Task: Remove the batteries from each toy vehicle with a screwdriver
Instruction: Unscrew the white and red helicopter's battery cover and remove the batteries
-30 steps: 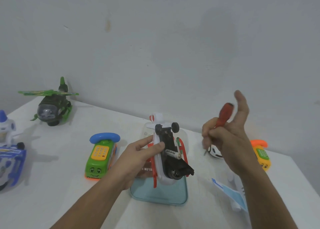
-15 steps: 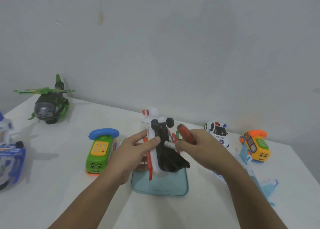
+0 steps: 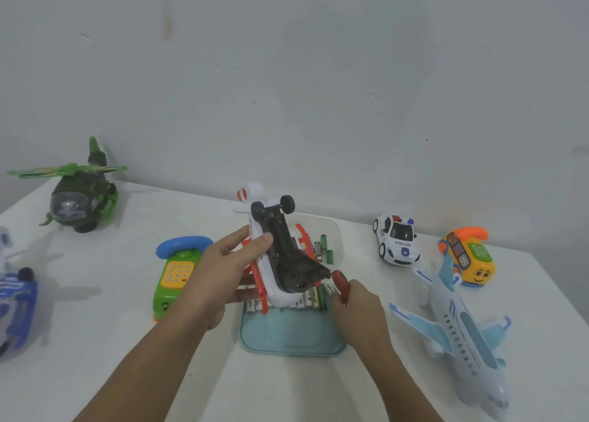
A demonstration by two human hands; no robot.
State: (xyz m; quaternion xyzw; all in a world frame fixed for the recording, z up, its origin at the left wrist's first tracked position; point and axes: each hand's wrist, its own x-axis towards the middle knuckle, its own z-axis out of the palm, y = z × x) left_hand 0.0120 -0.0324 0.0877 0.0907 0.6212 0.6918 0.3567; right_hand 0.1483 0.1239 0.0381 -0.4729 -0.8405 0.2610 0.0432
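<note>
Above the clear tray [image 3: 293,342] | toy helicopter [image 3: 280,262] belly-up, wheels topmost, long axis tilted from nose near and low to tail far and high | left hand [image 3: 216,275] clamps its left flank, thumb at the dark underside's edge | right hand [image 3: 357,307] curled round red screwdriver [image 3: 340,283], over the tray's batteries [image 3: 314,297]

Bare surface [image 3: 95,342] in the foreground, tray [image 3: 293,342] hemmed between green phone [image 3: 173,275] and airplane [image 3: 459,326], upturned helicopter [image 3: 280,256] overhanging its batteries [image 3: 314,297].
</note>
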